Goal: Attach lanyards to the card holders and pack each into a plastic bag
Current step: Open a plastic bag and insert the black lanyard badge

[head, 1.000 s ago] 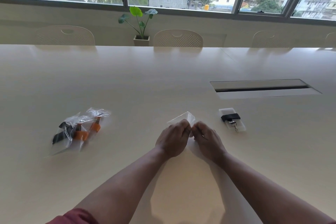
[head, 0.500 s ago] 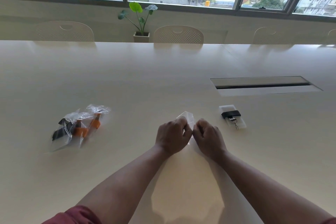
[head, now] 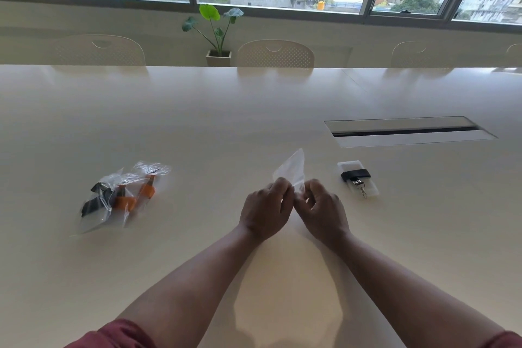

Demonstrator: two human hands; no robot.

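At table centre, left hand (head: pixel 267 210) and right hand (head: pixel 322 210) both pinch the plastic bag (head: pixel 292 171) mouth. Rub layers apart fully first; card holder (head: pixel 357 181) with lanyard (head: pixel 355 174) waits just right, packed bags (head: pixel 121 195) left.

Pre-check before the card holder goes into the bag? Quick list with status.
1. Plastic bag in hand: ok, left hand and right hand both pinch its near edge.
2. Bag mouth open: cannot tell, the fingers hide it.
3. Card holder within reach: ok, lying on the table just right of the right hand.
4. Black lanyard with the holder: ok, lies on it; clip attachment cannot tell.
5. A hand free to pick up: not ok, both grips are on the bag.
6. Packed bags out of the way: ok, off to the left.
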